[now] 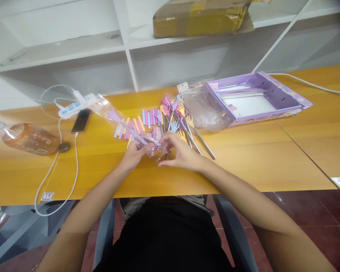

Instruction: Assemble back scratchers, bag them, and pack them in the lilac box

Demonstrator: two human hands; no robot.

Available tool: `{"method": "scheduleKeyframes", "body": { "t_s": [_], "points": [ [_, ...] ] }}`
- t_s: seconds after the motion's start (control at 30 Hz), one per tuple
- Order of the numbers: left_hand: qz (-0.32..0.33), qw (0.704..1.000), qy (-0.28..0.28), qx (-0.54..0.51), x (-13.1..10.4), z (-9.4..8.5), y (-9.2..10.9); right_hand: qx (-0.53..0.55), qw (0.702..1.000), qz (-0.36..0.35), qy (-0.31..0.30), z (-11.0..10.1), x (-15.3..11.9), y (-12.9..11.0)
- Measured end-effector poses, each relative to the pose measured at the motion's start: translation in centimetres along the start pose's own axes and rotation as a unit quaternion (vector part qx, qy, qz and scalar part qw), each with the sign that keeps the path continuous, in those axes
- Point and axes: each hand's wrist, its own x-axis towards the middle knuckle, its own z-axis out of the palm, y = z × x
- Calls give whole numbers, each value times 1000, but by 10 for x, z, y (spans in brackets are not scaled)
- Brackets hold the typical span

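My left hand (133, 154) is closed on a purple back scratcher (130, 130) in a clear plastic bag (104, 107). The scratcher's hand-shaped head points up and left, and its lower end is near my right hand (180, 153). My right hand's fingers are curled at the crumpled end of the bag, with the thumb held apart below. Beyond it lies a pile of back scratchers with metal rods (191, 138) and pink, yellow, blue and purple heads. Several coloured handle pieces (149, 118) lie in rows beside the pile.
A purple display box (240, 120) with a few scratchers inside stands at the right, clear bags (205, 107) against it. At left are a drink bottle (31, 139), a phone (81, 121), a power strip (78, 105) and white cables. A taped carton (198, 19) sits on the shelf.
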Motion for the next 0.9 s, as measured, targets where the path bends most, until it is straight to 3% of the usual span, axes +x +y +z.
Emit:
{"method": "scheduleKeyframes", "body": {
  "t_s": [0.27,0.67,0.9],
  "points": [
    [-50,996,-6,-71,-1,4,8,-113,990,-87,3,-3,0,1],
    [-42,996,-50,-53,-2,2,7,-92,989,-112,24,-6,1,-3],
    [-87,991,-104,-19,-4,4,-1,-82,991,-96,46,-4,0,-4]
  ]
}}
